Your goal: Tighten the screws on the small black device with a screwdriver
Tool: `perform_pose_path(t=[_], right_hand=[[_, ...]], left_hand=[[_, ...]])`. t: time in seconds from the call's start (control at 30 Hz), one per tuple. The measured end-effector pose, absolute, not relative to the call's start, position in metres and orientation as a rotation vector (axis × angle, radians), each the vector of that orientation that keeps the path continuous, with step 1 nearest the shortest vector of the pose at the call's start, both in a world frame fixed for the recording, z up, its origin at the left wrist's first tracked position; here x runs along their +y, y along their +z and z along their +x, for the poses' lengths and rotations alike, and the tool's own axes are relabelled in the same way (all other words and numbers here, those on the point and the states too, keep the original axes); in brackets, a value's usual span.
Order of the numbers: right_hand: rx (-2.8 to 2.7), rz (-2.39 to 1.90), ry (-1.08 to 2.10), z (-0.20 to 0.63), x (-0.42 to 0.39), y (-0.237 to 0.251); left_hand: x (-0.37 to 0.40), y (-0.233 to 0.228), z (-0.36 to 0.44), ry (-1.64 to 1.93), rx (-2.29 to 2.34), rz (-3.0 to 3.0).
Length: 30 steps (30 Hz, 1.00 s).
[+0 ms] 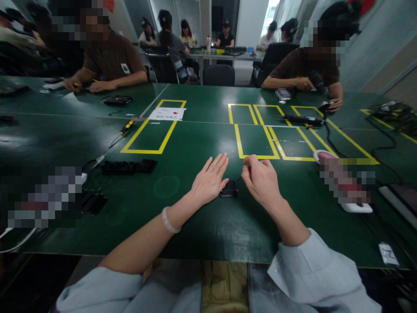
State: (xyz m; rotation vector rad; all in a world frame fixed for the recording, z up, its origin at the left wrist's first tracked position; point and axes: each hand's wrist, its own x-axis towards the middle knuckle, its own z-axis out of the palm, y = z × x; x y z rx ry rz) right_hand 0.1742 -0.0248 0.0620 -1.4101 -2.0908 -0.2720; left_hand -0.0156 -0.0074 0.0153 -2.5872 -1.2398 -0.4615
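A small black boxy part (229, 189) lies on the green table (195, 217) between my hands. My left hand (209, 180) rests flat beside it, fingers stretched out, its thumb side touching the part's left edge. My right hand (260, 180) hovers just right of the part with fingers pinched on a thin dark wire or pin (240, 177) that runs toward the part. A pale bangle sits on my left wrist.
Yellow tape rectangles (153, 130) mark the table ahead, one with a white sheet (167, 114). Black trays (128, 167) and a screwdriver (122, 132) lie at the left. Cables and a tool (302, 118) lie at the right. Other people sit across the table.
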Motion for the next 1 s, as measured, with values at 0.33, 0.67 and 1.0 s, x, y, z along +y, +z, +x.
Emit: perform_pose_path(t=[0.33, 0.67, 1.0], right_hand=[[-2.092, -1.423, -0.297, 0.1743, -0.0239, 0.0632], [-2.090, -1.435, -0.287, 0.1746, -0.0212, 0.0614], [-2.095, -1.427, -0.305, 0.1757, -0.0191, 0.0592]], left_hand=[[-0.0079, 0.0160, -0.0144, -0.482, -1.246, -2.611], [-0.0078, 0.0150, -0.0148, -0.500, -1.229, -2.615], [-0.0083, 0.0156, -0.0149, -0.485, -1.224, -2.629]])
